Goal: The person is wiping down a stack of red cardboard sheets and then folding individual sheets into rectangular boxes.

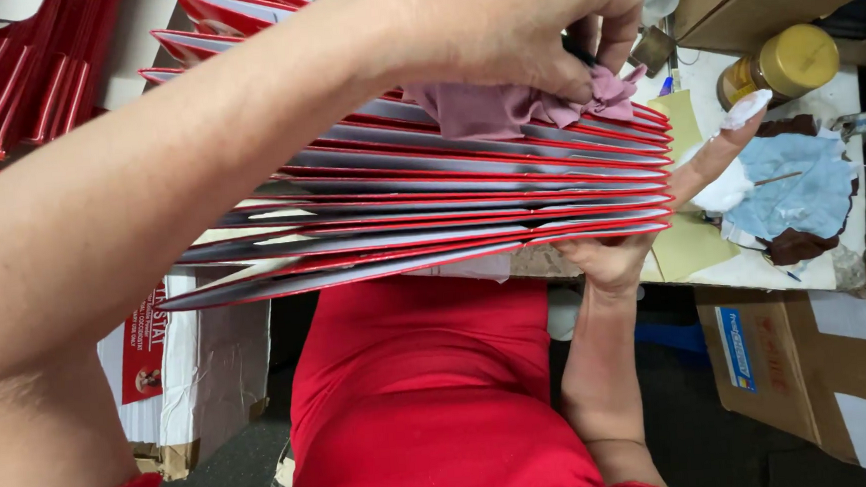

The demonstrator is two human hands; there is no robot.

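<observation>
Entry — stack of red-edged flat cards (470, 186), taken as landmark for everything below. I logged it as a fanned pile of thin sheets with grey faces and red borders, held out level over the person's red-clad lap, the edges staggered so that each border showed in turn; I judged the fan was kept that way so every exposed edge could be reached.

Left hand (510, 28): above the stack's far end, arm crossing over the pile. Fingers were clenched on a crumpled pinkish cloth (505, 107), which was pressed onto the top sheets.

Right hand (652, 220): at the stack's right end, palm up beneath the lowest sheets, bearing their weight. One raised finger wore a white wrap or smear at its tip. Whether its fingers closed around the edges I could not tell — the sheets hid them.

Beyond the right end of the stack: a work table (825, 99) with a pale, stained top; on it a gold-lidded jar (788, 63), a pale blue rag (795, 186) with dark brown patches, and yellow paper.

Left of the stack: further red sheets (13, 89) piled up.

Below and right of the stack: a brown cardboard box (821, 360) on the floor.
</observation>
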